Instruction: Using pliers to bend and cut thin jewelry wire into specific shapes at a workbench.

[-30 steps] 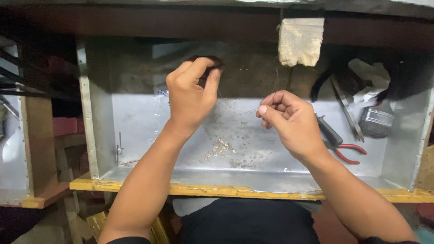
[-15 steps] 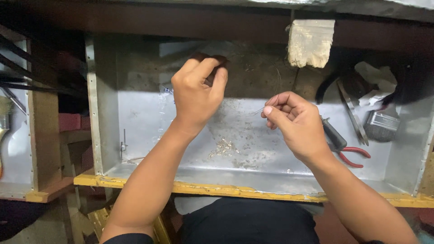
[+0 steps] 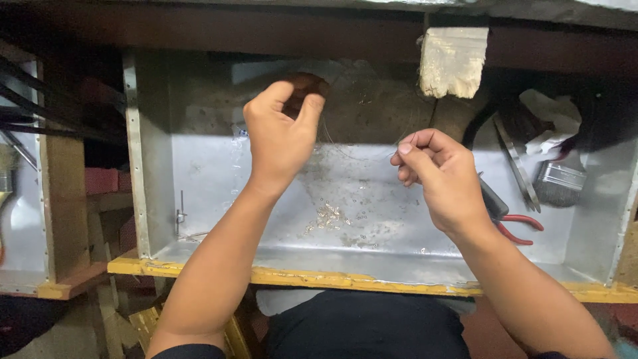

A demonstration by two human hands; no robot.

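Two hands work over one metal drawer (image 3: pixel 219 193): the left hand (image 3: pixel 282 136) and right hand (image 3: pixel 442 176) each pinch one thin wire (image 3: pixel 359 154) strung between their fingertips; one pair of red-handled pliers (image 3: pixel 515 226) lies right of the fingers.

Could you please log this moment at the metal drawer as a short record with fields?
Setting: open metal tray drawer under a workbench
Left hand: raised, fingers pinched on a thin wire
Right hand: pinching the wire's other end
Tray floor: small metal bits
Right side: red-handled pliers, brush, tweezers
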